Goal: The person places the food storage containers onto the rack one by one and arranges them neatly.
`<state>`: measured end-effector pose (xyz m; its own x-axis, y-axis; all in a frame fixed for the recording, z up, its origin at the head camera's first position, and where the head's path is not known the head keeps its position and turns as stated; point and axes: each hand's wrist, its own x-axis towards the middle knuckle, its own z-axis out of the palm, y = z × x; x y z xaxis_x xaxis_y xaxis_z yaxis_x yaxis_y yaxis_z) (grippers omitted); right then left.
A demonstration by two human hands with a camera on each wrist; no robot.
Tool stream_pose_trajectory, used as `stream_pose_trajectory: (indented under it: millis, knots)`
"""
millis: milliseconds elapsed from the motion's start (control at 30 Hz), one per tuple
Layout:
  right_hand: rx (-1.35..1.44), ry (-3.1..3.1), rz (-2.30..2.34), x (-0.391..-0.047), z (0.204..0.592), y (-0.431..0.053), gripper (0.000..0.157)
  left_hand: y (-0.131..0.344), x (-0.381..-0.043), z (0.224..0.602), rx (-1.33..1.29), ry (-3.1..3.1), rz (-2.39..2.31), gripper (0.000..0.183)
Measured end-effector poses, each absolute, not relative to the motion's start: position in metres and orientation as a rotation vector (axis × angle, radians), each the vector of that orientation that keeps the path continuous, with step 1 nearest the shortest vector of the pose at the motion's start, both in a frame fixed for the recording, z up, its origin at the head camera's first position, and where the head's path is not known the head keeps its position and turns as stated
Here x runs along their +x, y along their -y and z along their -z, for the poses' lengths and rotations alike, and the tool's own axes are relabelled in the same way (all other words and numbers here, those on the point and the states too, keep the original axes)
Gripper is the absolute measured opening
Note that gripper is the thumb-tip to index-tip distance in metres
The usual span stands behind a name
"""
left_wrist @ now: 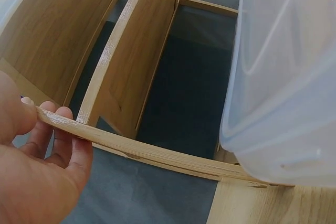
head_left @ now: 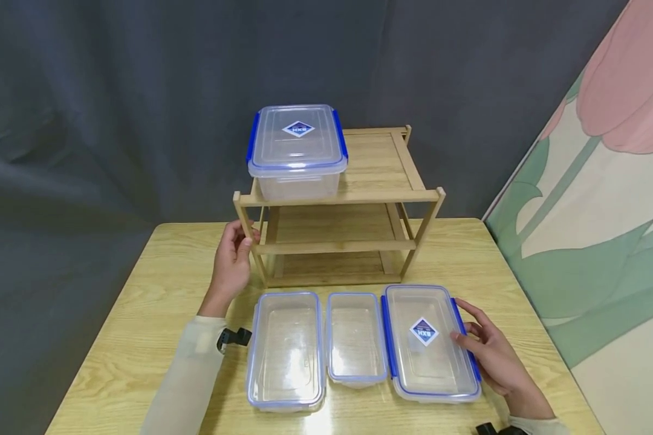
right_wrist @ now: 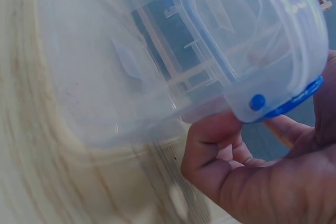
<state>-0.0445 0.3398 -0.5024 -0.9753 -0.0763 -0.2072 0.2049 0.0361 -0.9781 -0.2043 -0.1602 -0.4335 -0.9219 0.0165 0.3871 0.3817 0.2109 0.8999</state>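
A wooden rack (head_left: 337, 246) with several shelves stands at the back of the table. My left hand (head_left: 233, 266) holds its front left post, thumb on one side and fingers behind it; the left wrist view shows this hand (left_wrist: 47, 156) close up. At the right front lies a clear lidded food container (head_left: 435, 368) with blue side latches and a diamond label. My right hand (head_left: 492, 356) grips its right edge, thumb over the lid. In the right wrist view, the fingers of this hand (right_wrist: 262, 171) curl by the blue latch (right_wrist: 294, 100).
A deeper lidded container (head_left: 299, 151) sits on the rack's top shelf, at its left. Left of the held container are a narrow clear container (head_left: 356, 338) and a wider one (head_left: 287, 350), both on the table. A dark curtain (head_left: 196, 90) hangs behind.
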Motion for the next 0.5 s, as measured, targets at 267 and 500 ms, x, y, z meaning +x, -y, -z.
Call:
stream_pose_trajectory:
  millis: [267,500]
  knots:
    - [0.119,-2.11,2.055,-0.0474,0.5035,-0.3393,0.07,0.1607,-0.2043,0.4346,-0.37,2.19,1.768,0.032]
    - [0.098,-2.074,2.1,-0.0464,0.5063,-0.3416,0.069,0.1587,-0.2038,0.4341,-0.371,2.188,1.769,0.033]
